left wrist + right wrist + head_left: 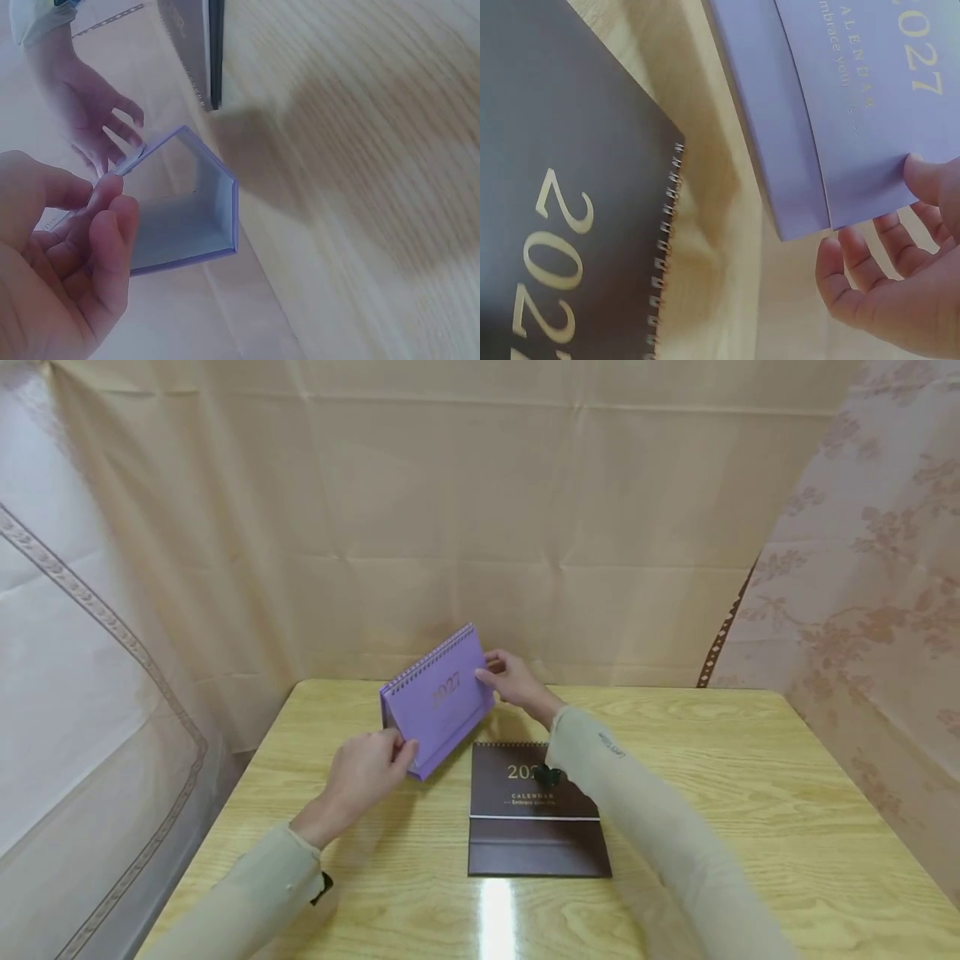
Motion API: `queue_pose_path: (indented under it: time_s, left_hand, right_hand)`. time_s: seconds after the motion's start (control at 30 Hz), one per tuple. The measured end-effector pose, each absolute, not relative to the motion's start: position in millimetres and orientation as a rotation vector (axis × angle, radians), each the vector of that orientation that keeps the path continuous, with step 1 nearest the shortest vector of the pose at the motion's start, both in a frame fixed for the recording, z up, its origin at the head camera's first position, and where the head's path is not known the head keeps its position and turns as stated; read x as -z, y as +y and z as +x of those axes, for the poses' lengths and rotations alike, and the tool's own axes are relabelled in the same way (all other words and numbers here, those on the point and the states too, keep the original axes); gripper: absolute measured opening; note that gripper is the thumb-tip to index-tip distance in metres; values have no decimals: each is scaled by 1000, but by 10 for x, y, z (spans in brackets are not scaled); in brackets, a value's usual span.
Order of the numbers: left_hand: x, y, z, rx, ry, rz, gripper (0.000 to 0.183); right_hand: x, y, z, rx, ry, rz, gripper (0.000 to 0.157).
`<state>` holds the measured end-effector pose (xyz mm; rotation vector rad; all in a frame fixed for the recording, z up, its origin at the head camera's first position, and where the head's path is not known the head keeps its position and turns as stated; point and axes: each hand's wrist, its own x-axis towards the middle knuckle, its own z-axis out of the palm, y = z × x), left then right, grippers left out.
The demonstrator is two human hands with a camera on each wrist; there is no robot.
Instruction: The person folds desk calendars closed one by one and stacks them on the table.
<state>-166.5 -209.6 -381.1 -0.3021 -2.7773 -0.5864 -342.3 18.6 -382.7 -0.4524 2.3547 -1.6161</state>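
A purple spiral-bound desk calendar (pixel 452 717) marked 2027 is folded into a stand and lifted at a slant over the back of the table. My left hand (pixel 363 768) pinches its near left edge between thumb and fingers. At the far right edge, my right hand (pixel 516 683) grips it, with the thumb (pixel 922 178) flat on the front cover and the fingers behind. The left wrist view looks into the hollow end of the purple stand (pixel 187 232). In front of it, a dark brown calendar (pixel 525 856) lies on the table, its upper right part hidden under my right sleeve.
The light wood-grain table (pixel 750 802) has rounded back corners. A beige cloth (pixel 450 485) hangs right behind its back edge. Pale curtains (pixel 75 652) hang at the left, and a flowered cloth (pixel 885 568) hangs at the right.
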Motion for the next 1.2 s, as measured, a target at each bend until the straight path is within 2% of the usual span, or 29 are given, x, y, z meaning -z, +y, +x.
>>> queue_pose_path:
  time_s: [0.2, 0.43, 0.8, 0.93, 1.2]
  left_hand:
    - [3736, -2076, -1641, 590, -2733, -314, 31]
    - [3645, -2030, -1669, 559, -2660, -353, 27]
    - [3445, -1847, -1801, 708, -2644, -347, 20]
    - [3420, -1791, -1851, 770, -2618, -347, 18]
    - [3402, -1732, -1879, 906, -2587, -379, 15]
  right_hand:
    - [3701, 379, -3323, 1648, 2324, -400, 33]
    - [3631, 721, -3169, 1659, 2399, -504, 22]
    - [3593, 1266, -2891, 1709, 2358, -513, 25]
    - [3521, 1438, -2801, 1701, 2355, -528, 29]
    - [3474, 1771, -2630, 1650, 2282, -618, 58]
